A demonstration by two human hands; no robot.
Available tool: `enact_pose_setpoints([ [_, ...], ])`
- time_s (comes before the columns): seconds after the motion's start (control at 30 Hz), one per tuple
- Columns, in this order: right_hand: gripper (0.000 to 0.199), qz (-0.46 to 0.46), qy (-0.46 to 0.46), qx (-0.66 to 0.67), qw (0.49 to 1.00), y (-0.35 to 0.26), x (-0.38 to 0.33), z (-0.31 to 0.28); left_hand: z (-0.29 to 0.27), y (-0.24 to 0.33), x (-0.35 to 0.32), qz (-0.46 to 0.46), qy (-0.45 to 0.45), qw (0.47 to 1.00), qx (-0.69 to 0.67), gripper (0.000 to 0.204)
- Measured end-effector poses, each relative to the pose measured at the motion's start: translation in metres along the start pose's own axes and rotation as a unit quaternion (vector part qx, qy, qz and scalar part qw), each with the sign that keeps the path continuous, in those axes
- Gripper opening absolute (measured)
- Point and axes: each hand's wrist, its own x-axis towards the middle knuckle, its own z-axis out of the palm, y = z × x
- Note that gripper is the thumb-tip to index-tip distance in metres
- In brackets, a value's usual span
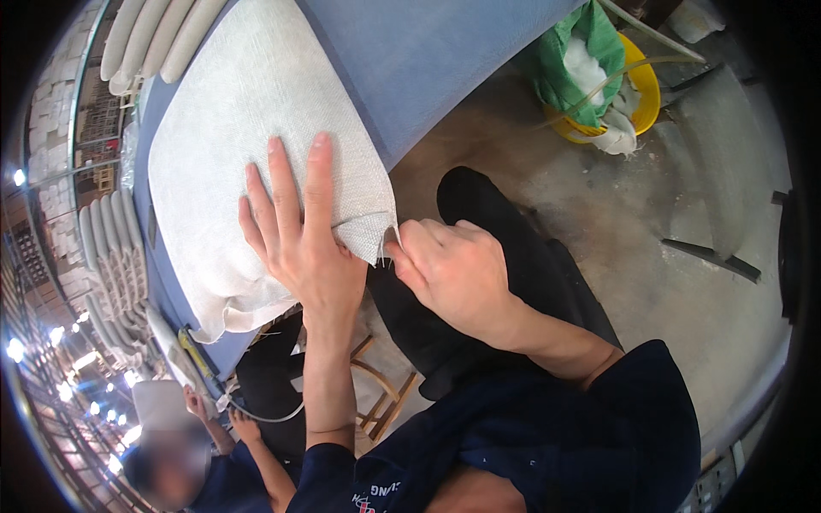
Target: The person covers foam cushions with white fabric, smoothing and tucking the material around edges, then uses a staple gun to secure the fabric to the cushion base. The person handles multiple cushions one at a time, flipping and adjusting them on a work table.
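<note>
A pale woven fabric piece (231,111), rounded at its far end, lies over the near part of a blue-topped table (428,68). My left hand (308,231) rests flat on it with the fingers spread; its thumb is partly hidden beside a folded-over flap (365,232). Closed at the fabric's right edge, my right hand (457,274) pinches the frayed corner next to that flap. What lies under the fabric is hidden. Along the near left side the cloth's edge is wavy and loose.
Stacked grey curved padded pieces (111,231) stand left of the table. At lower left a co-worker's hands (244,423) are at work. A yellow tub (646,81) with a green sack (556,64) sits on the floor at the far right; a dark strip (714,261) lies nearer.
</note>
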Motion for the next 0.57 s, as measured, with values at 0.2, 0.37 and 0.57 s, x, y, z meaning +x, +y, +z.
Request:
enact_pose_setpoints([
  [0.2, 0.018, -0.005, -0.035, -0.07, 0.997, -0.02, 0.001, 0.015, -0.009, -0.01, 0.008, 0.053, 0.001, 0.998, -0.045, 0.07],
  [0.37, 0.015, -0.042, -0.033, -0.109, 0.993, -0.023, 0.011, 0.038, -0.029, -0.027, 0.012, 0.109, -0.047, 0.986, -0.118, 0.083],
  [0.57, 0.028, -0.01, 0.035, -0.006, 0.999, -0.022, 0.008, 0.058, -0.028, 0.016, 0.018, -0.018, -0.046, 0.998, -0.049, 0.081],
])
